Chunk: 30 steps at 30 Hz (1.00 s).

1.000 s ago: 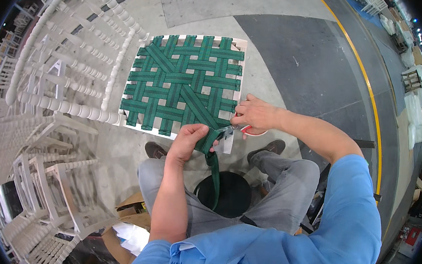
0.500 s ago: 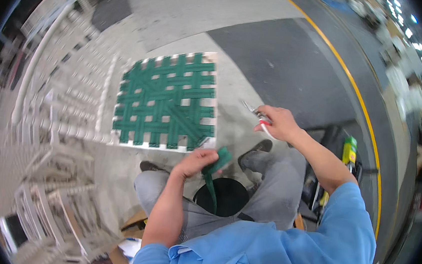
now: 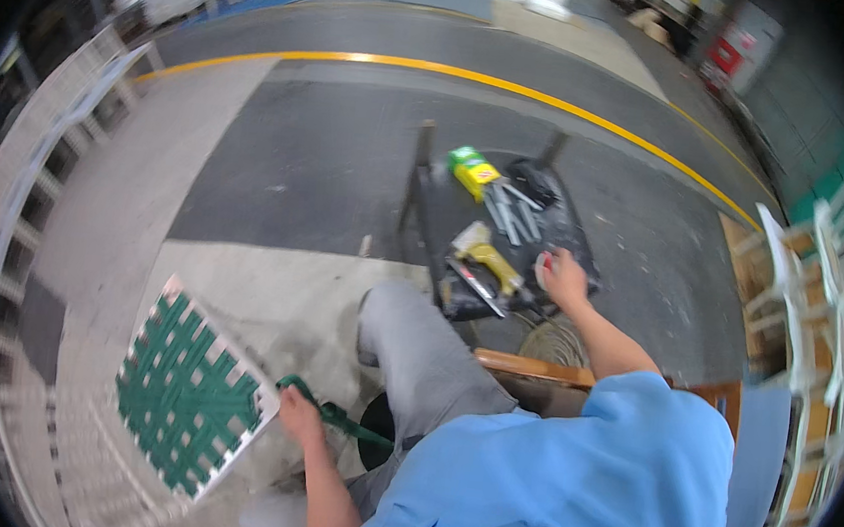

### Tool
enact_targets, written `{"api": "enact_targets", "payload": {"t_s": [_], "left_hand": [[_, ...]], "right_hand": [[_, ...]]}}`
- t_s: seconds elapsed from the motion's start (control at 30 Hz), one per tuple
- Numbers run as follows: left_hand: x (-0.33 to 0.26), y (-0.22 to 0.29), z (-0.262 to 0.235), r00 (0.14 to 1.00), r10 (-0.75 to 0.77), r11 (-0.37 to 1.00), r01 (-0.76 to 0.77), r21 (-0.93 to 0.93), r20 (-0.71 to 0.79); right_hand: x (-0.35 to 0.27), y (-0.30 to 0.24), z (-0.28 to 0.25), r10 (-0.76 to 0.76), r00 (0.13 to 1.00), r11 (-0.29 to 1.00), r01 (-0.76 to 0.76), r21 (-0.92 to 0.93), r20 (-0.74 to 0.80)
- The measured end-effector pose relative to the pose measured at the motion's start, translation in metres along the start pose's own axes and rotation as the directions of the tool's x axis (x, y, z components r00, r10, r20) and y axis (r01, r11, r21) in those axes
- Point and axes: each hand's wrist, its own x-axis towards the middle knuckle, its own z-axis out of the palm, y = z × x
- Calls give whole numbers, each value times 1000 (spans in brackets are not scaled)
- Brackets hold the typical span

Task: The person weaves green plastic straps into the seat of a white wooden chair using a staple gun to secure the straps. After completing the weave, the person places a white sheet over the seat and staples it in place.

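Observation:
My left hand [image 3: 300, 418] is closed around a length of green webbing strap [image 3: 343, 420], beside the corner of a white chair frame. Its seat [image 3: 190, 394] is woven from crossing green straps, some running diagonally. Over on the right, my right hand [image 3: 565, 281] reaches to the edge of a black chair holding tools [image 3: 579, 242]. Its fingers are closed on pliers with red and white handles [image 3: 544, 265]; the jaws cannot be made out. Nearest to that hand lies a yellow staple gun [image 3: 491, 260].
On the black chair also lie a green-and-yellow box [image 3: 473, 173], several grey metal strips [image 3: 511, 216] and a long slim tool [image 3: 475, 286]. A coiled hose [image 3: 554, 343] is beneath. White chair frames [image 3: 810, 298] stack at right. A yellow line [image 3: 439, 68] crosses the floor.
My view has swung right. My right hand has carried the pliers from beside the woven seat to the black chair. My left hand still grips the strap near the seat corner.

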Motion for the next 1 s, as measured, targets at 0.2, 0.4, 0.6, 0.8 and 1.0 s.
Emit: {"api": "enact_targets", "payload": {"t_s": [0.2,0.4,0.6,0.8,1.0], "left_hand": [[-3,-11,2,959,-174,976,198,89,-225],[-18,-30,-8,770,-497,864,402,-302,-399],[-6,-39,-14,458,-800,434,-4,-901,-388],[17,0,-17,602,-768,118,-202,-972,-219],[7,2,-16,544,-799,185,-181,-966,-255]], "right_hand": [[44,-40,11,-273,962,960,272,-61,-7],[128,-196,114,-531,826,828,459,322,190],[72,-440,251,-906,288,424,594,684,311],[-74,-608,339,-921,0,323,561,762,390],[-140,-642,376,-831,-137,270,747,608,539]]}}
